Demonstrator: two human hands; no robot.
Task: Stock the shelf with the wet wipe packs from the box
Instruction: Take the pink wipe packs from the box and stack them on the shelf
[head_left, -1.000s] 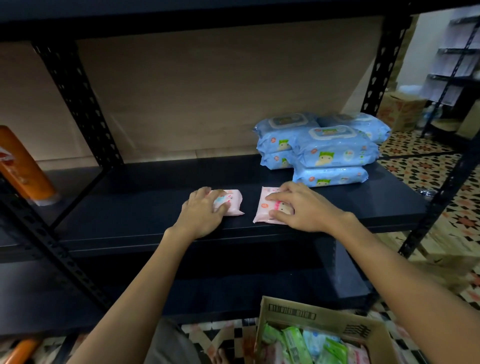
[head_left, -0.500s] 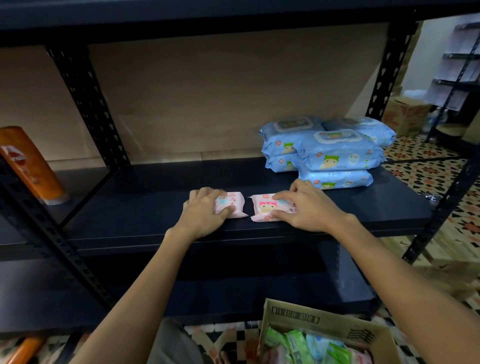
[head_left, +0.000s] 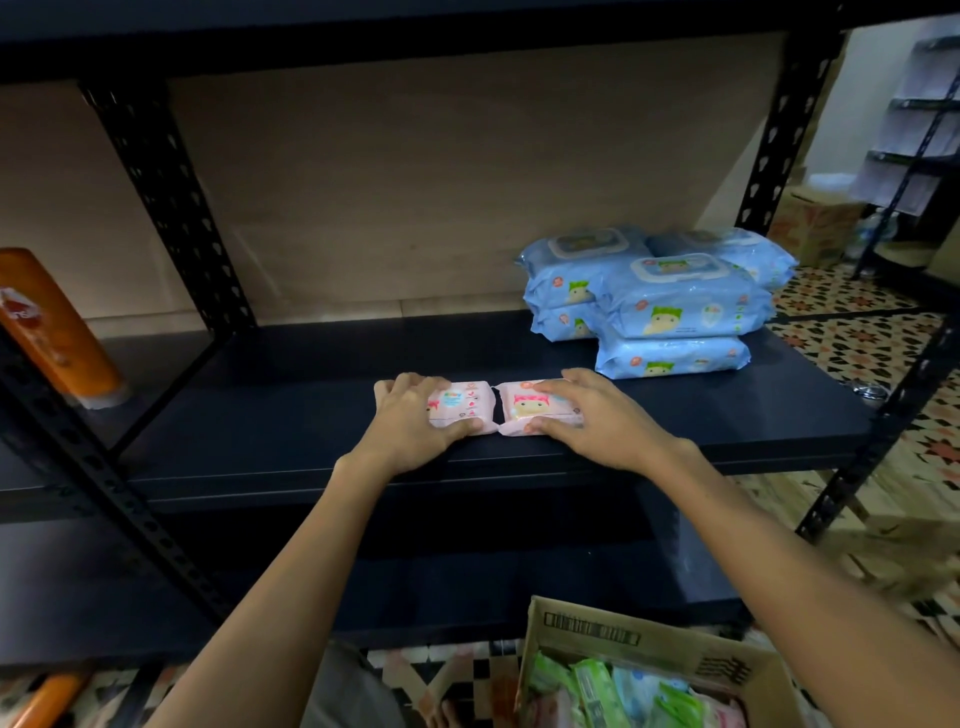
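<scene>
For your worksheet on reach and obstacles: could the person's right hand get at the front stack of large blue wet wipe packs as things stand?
Probably yes. The right hand holds a small pink pack near the shelf's front edge, and the front stack of blue packs sits just behind and to its right, with bare shelf between. It would have to let go first.

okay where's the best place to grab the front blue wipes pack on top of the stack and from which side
Probably by its two short ends, coming from the front with a hand at each. The top front blue wipes pack lies flat, long side toward you, on another blue pack; the hard flip lid on top gives a poor hold.
</scene>
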